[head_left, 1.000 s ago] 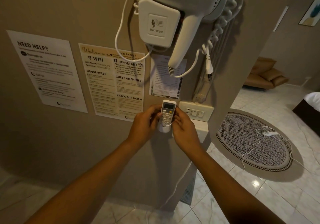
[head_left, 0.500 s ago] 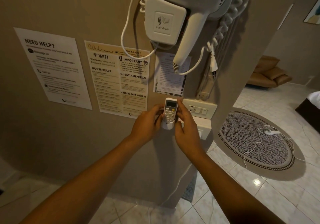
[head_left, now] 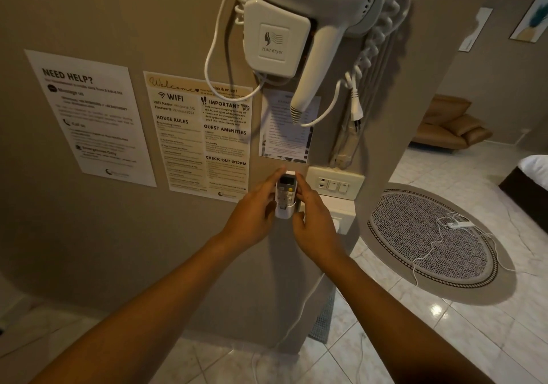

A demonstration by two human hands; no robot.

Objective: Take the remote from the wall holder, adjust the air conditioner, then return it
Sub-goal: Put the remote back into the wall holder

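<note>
A small white remote (head_left: 286, 189) with a grey screen stands upright in a white wall holder (head_left: 284, 214) on the beige wall. My left hand (head_left: 253, 214) is against its left side, fingers reaching up along the edge. My right hand (head_left: 312, 220) presses on its right side, fingertips near the top corner. Both hands pinch the remote between them. Its lower part is hidden inside the holder.
A white wall-mounted hair dryer (head_left: 314, 28) with a coiled cord hangs above. Printed notices (head_left: 198, 134) cover the wall to the left. A switch plate (head_left: 335, 182) sits right of the remote. An oval rug (head_left: 430, 235) with a white cable lies on the tiled floor.
The remote has sunk lower into the holder. Both hands have slid up along its sides, the fingers now near its top.
</note>
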